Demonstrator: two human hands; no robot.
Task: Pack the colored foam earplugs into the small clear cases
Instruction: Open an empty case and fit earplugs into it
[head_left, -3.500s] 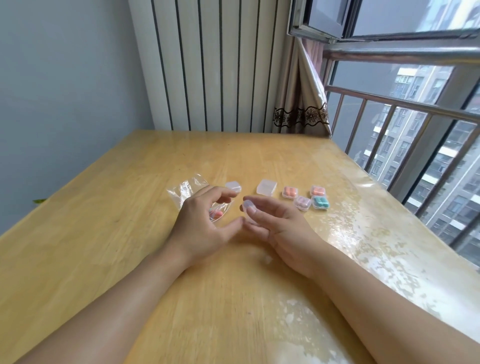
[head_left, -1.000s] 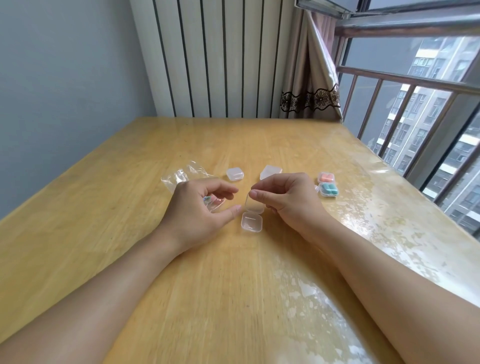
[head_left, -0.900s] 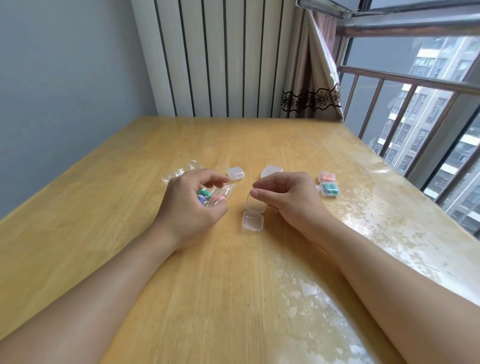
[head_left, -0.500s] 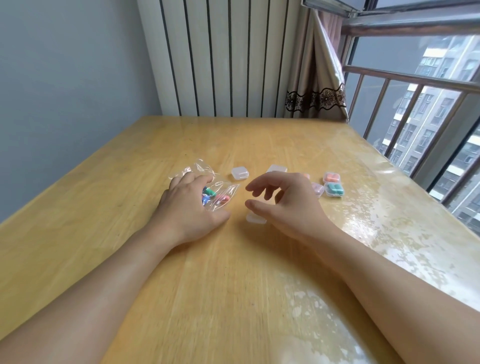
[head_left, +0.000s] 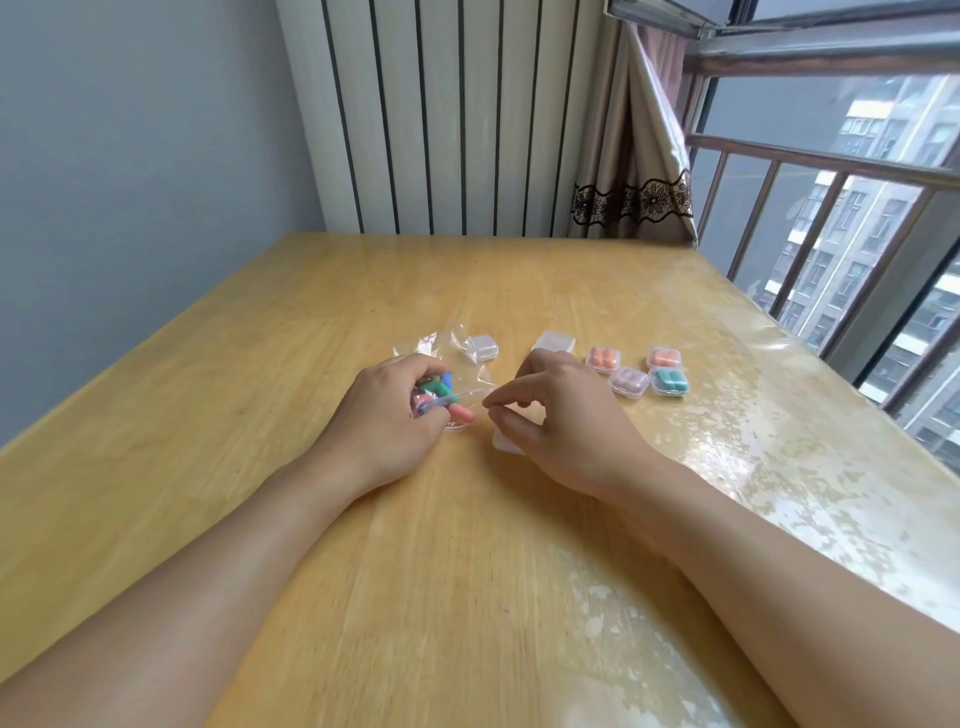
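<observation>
My left hand (head_left: 387, 421) grips a clear plastic bag (head_left: 457, 387) holding several coloured earplugs, green, blue and pink; one pink plug (head_left: 461, 413) pokes out at the bag's mouth. My right hand (head_left: 563, 423) hovers beside it, thumb and forefinger close at the bag's edge; whether they pinch it is unclear. An open clear case (head_left: 506, 442) lies on the table under my right hand, mostly hidden. Two shut empty cases (head_left: 483, 347) (head_left: 555, 342) sit further back. Several filled cases (head_left: 641, 371) with orange, pink and teal plugs stand to the right.
The wooden table (head_left: 363, 571) has a glossy, patchy film along its right side. A radiator and curtain stand behind it, and a railed window runs along the right.
My right hand let go of the open case's lid and moved toward the bag. My left hand gathered the bag of earplugs and lifted it slightly; a pink plug now sticks out.
</observation>
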